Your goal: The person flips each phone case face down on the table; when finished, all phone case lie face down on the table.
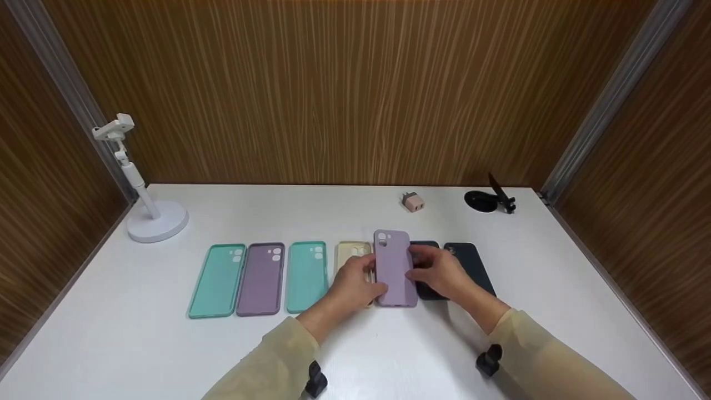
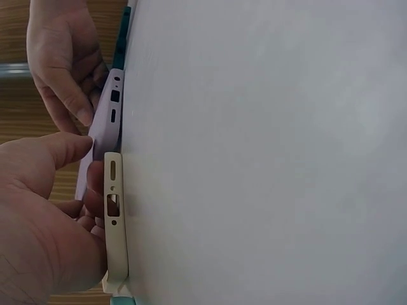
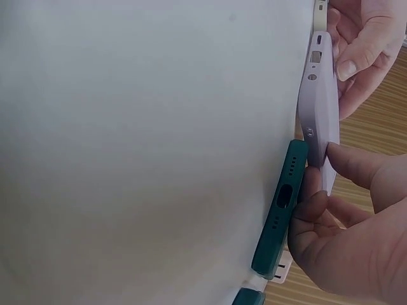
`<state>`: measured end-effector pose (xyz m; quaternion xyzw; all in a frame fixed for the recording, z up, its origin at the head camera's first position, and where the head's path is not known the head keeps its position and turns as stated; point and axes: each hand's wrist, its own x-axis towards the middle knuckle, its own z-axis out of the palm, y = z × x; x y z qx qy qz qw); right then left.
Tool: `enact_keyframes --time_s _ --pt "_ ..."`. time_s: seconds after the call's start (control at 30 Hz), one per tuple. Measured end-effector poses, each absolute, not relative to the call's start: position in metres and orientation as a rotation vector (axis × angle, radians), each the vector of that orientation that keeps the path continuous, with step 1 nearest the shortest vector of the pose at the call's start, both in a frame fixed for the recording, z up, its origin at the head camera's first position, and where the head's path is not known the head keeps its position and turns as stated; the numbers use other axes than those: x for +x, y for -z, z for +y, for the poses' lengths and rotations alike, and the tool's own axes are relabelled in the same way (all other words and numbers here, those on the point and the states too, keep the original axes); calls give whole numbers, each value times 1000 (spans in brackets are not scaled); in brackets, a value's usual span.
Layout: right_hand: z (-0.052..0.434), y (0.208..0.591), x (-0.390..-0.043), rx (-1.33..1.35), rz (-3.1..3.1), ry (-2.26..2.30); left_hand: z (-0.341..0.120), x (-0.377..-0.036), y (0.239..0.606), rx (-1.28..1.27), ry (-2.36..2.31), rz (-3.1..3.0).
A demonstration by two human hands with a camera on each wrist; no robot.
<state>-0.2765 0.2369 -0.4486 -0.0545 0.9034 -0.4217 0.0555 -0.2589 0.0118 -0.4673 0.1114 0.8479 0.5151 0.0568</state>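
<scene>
White table (image 1: 355,355), wood-grain panel walls (image 1: 344,83) on three sides. Far left: white phone stand (image 1: 145,189) on a round base, clamp head up top. Far right: black round-based holder (image 1: 490,199); just left of it, a small pinkish plug adapter (image 1: 412,201). Row of phone cases lying flat, from the left: mint green case (image 1: 218,281), dark purple case (image 1: 261,279), second mint green case (image 1: 306,276). At the right end of the row, a dark navy case (image 1: 473,264).
</scene>
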Motion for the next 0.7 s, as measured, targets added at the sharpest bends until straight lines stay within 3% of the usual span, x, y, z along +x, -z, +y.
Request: enact_keyframes --time_s 0.7 --pt "237 451 -277 -206 2736 1311 11 -260 468 293 -1549 2545"
